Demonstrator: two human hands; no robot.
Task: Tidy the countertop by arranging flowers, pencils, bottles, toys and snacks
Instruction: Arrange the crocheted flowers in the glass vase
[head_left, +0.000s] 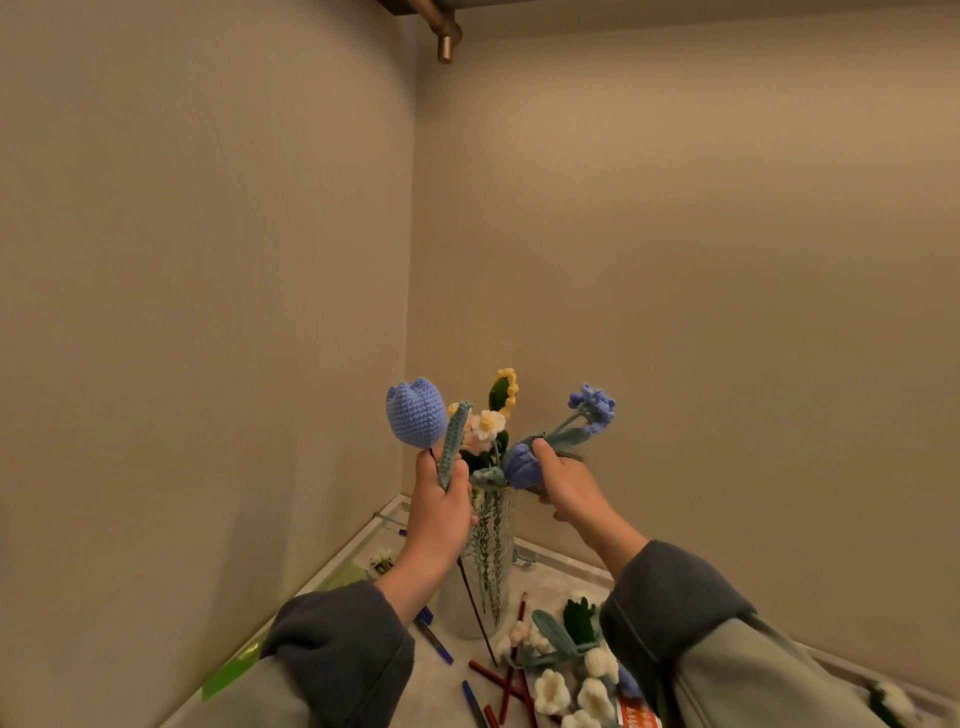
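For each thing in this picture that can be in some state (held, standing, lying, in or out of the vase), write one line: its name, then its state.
Left hand: shut on blue tulip stem.
Blue tulip: held upright, outside the vase.
Right hand: gripping a second blue flower.
Second blue flower: held at the vase mouth.
Glass vase: upright, holding flowers.
White flowers: lying on the countertop.
Pencils: lying loose, crossed.
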